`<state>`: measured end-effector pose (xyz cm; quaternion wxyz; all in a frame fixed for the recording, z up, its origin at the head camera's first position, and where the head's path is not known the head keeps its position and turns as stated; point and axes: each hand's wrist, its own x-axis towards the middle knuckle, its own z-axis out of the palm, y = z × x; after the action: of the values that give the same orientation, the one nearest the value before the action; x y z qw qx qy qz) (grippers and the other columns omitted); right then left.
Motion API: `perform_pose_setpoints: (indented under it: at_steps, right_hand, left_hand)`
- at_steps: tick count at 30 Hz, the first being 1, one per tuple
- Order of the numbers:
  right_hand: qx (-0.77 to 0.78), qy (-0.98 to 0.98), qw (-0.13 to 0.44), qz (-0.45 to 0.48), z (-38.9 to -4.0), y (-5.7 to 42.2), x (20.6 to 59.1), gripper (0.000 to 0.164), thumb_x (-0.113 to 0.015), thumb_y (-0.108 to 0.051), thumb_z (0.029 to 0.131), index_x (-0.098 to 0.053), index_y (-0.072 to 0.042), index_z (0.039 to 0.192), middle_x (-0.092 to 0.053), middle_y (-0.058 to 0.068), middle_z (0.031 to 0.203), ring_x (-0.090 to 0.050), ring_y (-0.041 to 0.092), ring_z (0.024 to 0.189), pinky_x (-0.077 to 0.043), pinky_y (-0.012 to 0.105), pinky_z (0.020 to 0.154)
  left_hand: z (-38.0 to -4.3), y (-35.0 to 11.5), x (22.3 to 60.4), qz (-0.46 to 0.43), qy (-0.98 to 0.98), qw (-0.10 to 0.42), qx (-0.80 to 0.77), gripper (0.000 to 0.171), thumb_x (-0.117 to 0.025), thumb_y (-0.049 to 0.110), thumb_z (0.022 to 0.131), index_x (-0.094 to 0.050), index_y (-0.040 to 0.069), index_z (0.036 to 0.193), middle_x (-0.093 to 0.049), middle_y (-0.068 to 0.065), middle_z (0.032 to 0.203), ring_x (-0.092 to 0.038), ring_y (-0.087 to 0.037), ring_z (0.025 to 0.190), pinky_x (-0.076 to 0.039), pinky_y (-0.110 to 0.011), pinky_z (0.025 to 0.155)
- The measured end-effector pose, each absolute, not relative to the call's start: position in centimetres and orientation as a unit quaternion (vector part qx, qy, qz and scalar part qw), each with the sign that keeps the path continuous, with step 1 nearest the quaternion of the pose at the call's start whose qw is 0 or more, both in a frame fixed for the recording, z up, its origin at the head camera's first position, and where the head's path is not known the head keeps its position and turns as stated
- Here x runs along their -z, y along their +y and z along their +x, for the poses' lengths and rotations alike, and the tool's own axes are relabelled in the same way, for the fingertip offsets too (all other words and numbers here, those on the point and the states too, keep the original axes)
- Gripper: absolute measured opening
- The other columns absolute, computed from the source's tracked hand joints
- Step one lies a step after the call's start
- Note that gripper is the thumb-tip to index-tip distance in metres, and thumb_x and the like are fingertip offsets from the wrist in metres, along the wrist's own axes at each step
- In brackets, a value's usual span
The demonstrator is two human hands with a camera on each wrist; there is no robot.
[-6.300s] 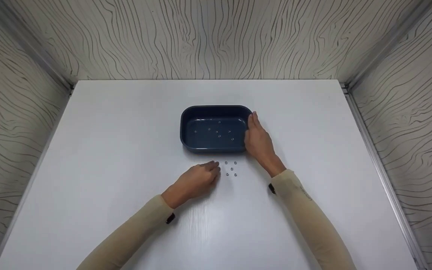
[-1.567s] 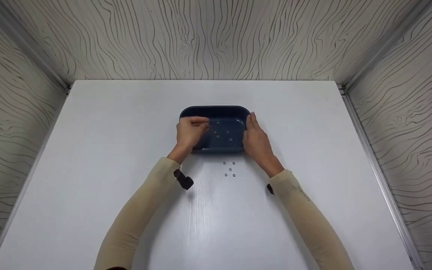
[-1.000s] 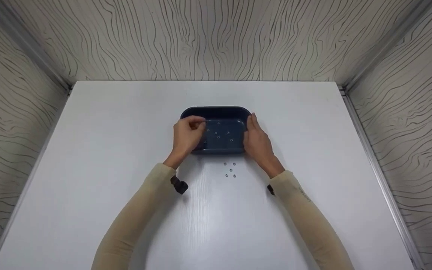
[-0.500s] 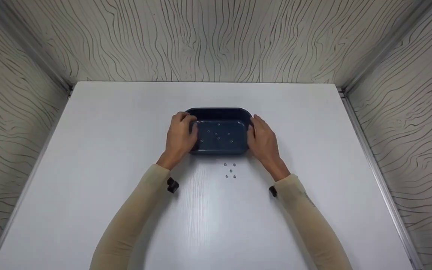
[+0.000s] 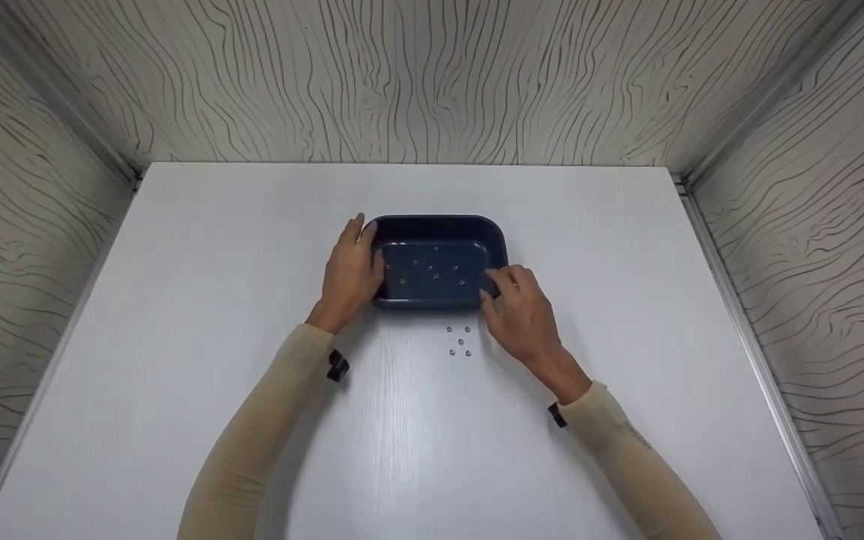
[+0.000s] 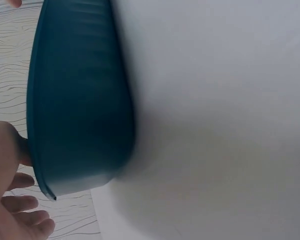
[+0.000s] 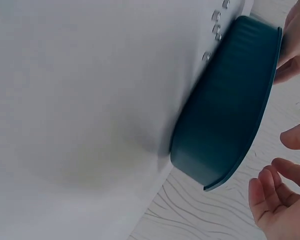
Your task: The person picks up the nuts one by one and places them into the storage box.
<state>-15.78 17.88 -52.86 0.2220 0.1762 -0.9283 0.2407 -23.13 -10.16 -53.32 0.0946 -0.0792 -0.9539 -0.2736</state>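
Note:
A dark blue rectangular tray (image 5: 432, 303) stands on the table, with several small metal nuts (image 5: 436, 277) scattered over its floor. My left hand (image 5: 351, 274) holds its left side, thumb over the rim and fingers outside, as the left wrist view also shows at the tray wall (image 6: 80, 100). By the near right corner is my right hand (image 5: 526, 319); in the right wrist view this hand (image 7: 285, 200) is apart from the rim, fingers loosely bent around nothing. Several more nuts (image 5: 460, 342) lie on the table in front of the tray.
The white table (image 5: 199, 247) extends around the tray on all sides. Wood-patterned panels (image 5: 402, 82) stand behind it and at both sides. Black wrist cameras (image 5: 337, 366) sit at both sleeve cuffs.
My left hand left a nut in the tray, moved left and took its left side. The right hand let go of the right side and came nearer. The tray shifted slightly right.

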Motion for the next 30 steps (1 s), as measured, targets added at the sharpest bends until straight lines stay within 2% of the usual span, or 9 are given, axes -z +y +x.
perform_pose_setpoints:
  at_steps: [6, 14, 20, 30]
  right_hand:
    - [-0.216, -0.931, 0.205, 0.212, -14.0, 17.7, 52.9, 0.033, -0.074, -0.012, 0.096, -0.069, -0.002, 0.128, -0.070, 0.013, 0.117, -0.070, 0.026, 0.108, -0.063, 0.037, 0.092]
    - [-0.184, -0.929, 0.202, 0.249, -12.2, 17.6, 53.9, 0.043, -0.074, -0.013, 0.096, -0.065, -0.001, 0.136, -0.071, 0.015, 0.126, -0.072, 0.027, 0.116, -0.063, 0.038, 0.098]
    - [-0.145, -0.925, 0.185, 0.298, -11.3, 17.9, 54.8, 0.045, -0.075, -0.014, 0.096, -0.064, -0.001, 0.137, -0.071, 0.015, 0.133, -0.072, 0.026, 0.122, -0.062, 0.037, 0.100]
    - [-0.086, -0.916, 0.144, 0.365, -10.7, 18.8, 55.3, 0.044, -0.073, -0.013, 0.097, -0.065, 0.000, 0.139, -0.069, 0.015, 0.140, -0.071, 0.023, 0.127, -0.062, 0.032, 0.100]
  left_hand:
    - [-23.3, -10.5, 53.8, -0.068, -0.952, 0.076, 0.289, 0.056, -0.058, 0.013, 0.105, -0.044, -0.004, 0.156, -0.036, -0.027, 0.167, -0.039, -0.041, 0.155, -0.041, -0.050, 0.125]
    - [-23.2, -10.4, 53.7, -0.048, -0.951, 0.042, 0.304, 0.062, -0.056, 0.016, 0.106, -0.034, -0.008, 0.159, -0.034, -0.028, 0.167, -0.039, -0.040, 0.155, -0.040, -0.049, 0.126]
    - [-23.1, -10.3, 53.8, -0.035, -0.950, 0.029, 0.308, 0.060, -0.050, 0.019, 0.109, -0.032, -0.009, 0.159, -0.035, -0.029, 0.166, -0.041, -0.040, 0.154, -0.039, -0.048, 0.126]
    - [-22.8, -10.4, 54.1, -0.058, -0.960, 0.048, 0.270, 0.058, -0.048, 0.005, 0.104, -0.035, -0.010, 0.158, -0.040, -0.029, 0.163, -0.047, -0.042, 0.149, -0.047, -0.049, 0.119]
